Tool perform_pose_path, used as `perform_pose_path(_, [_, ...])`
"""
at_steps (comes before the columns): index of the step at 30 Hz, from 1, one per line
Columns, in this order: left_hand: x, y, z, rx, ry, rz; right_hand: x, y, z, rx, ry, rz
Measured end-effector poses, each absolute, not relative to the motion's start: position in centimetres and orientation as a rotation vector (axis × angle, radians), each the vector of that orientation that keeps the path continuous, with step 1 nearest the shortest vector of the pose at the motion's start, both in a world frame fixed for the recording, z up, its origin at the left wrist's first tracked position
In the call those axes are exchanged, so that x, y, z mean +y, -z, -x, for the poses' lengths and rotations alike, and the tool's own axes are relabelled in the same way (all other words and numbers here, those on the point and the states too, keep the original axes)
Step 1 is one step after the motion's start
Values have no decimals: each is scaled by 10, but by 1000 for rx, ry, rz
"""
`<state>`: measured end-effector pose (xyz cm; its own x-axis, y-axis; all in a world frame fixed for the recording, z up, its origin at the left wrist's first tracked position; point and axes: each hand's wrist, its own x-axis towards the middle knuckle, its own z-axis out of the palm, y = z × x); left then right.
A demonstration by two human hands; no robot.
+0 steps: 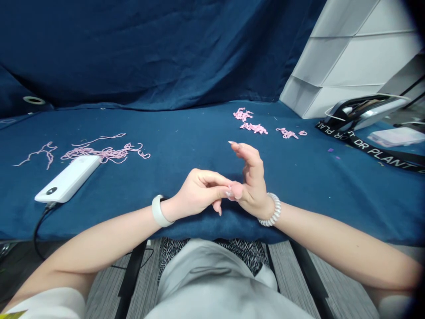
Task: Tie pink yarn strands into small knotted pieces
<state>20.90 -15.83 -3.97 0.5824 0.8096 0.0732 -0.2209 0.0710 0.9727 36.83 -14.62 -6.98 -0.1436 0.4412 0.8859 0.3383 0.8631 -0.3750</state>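
The left hand and right hand meet narrowly at the fingertips; whether they hold anything, I cannot tell. Crinkled pink yarn lies in 3 or more clumps on the blue-covered table ahead of them, and a looser tangle lies just behind a white power bank.

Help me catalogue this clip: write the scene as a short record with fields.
Left hand: fingertips against the right hand, white band on the wrist
Right hand: raised, fingers curled, coil bracelet on the wrist
Between hands: small pink bit, unclear what
Left of hands: tangled pink strands, white power bank with cable
Far right of hands: pink clumps
Right side: black lettered strap
Surface: blue cloth
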Motion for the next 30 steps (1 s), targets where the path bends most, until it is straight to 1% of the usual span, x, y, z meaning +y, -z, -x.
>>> perform_pose_path(9, [-158,40,-213,564,-894,-1264,-149,64,-364,-1735,181,620])
perform_pose_path(11, [-155,42,-213,549,-900,-1245,-148,62,-364,-1741,194,622])
perform_pose_path(13, [-152,43,-212,544,-913,-1227,-148,59,-366,-1751,94,632])
perform_pose_path(17, [-147,43,-211,583,-927,-1201,-146,51,-375,-1790,-380,709])
perform_pose_path(19, [-146,42,-211,610,-933,-1196,-146,46,-380,-1845,-539,744])
perform_pose_path(24, [-146,40,-211,623,-947,-1178,-148,39,-382,-2022,-635,713])
perform_pose_path(30, [-145,38,-211,652,-996,-1131,-152,39,-376,-1938,-706,776])
